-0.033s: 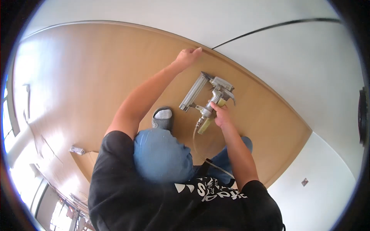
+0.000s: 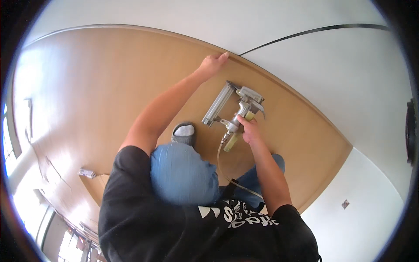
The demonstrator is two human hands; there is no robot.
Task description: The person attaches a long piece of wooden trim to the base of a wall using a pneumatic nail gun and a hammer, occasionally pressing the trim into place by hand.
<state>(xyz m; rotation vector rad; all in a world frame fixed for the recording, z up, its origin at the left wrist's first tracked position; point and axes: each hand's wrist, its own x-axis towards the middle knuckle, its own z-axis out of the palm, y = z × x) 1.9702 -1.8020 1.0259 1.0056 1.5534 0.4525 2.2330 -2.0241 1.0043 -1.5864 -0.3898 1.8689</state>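
My left hand is closed at the brown skirting strip along the foot of the wall. Its fingertips meet the top edge, just left of a dark vertical seam. In my right hand is a silver nail gun, gripped by its handle above the floor, with its long magazine on the left side. A pale yellow-green strip runs along the handle under my fingers; its kind I cannot make out. From the handle's end a thin air hose curves down toward my lap.
I crouch on a shiny wood-look floor, one grey slipper showing. A small box sits on a tan board at lower left. Thin cords trail near the bright windows. A white wall curves ahead and right.
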